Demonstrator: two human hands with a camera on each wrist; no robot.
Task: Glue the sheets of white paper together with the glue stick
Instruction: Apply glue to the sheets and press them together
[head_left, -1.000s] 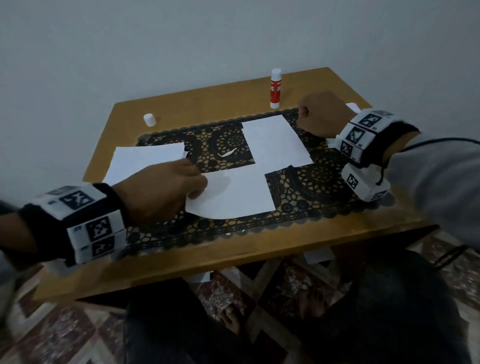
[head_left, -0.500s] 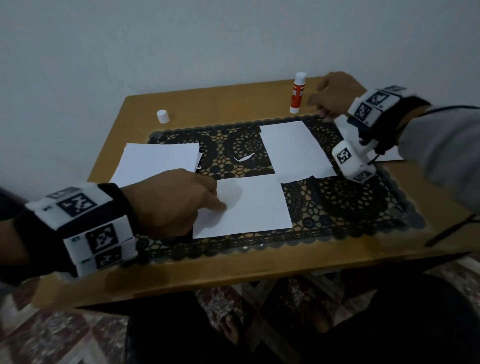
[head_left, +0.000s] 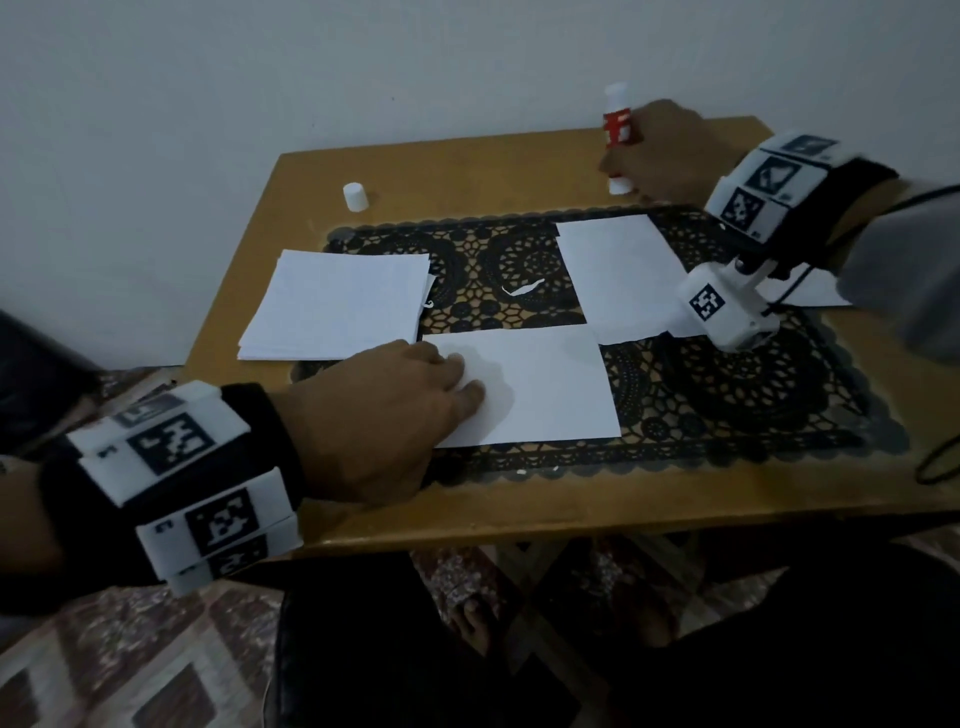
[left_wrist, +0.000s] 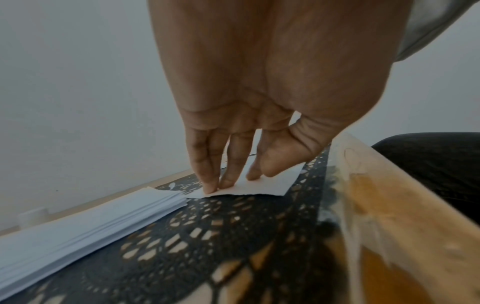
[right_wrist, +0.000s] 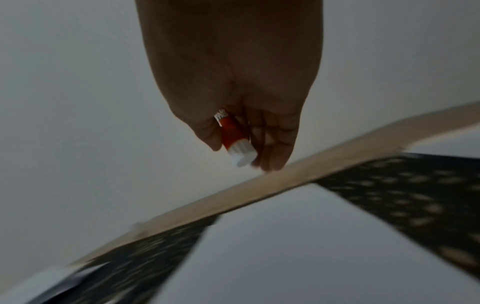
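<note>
glue stick (head_left: 618, 136) is now in the right hand (head_left: 655, 153), fingers curled round its red barrel, at the far edge of the table (head_left: 519, 514). half a second ago it stood upright there by itself, with that hand only reaching toward it; a second ago the hand was back over the mat (head_left: 753, 395). in the right wrist view the stick (right_wrist: 235, 139) sits tilted in the grip, its white end poking below the fingers, and it looks clear of the wood, though blur makes that uncertain. so the grab seems done, and the likely next step is carrying it to the paper.

the left hand (head_left: 384, 415) has stayed put, straight fingers (left_wrist: 207, 174) pressing the left edge of the near sheet (head_left: 540, 384) flat on the mat. the far sheet (head_left: 613, 275) lies just beyond, its near edge overlapping the near sheet's far right corner. a stack (head_left: 337, 304) of spare sheets lies to the left.

containers: none here. the cap (head_left: 355, 196) stands by itself near the far left, well apart from the stick. a small white scrap (head_left: 524, 287) lies on the mat between stack and far sheet.
</note>
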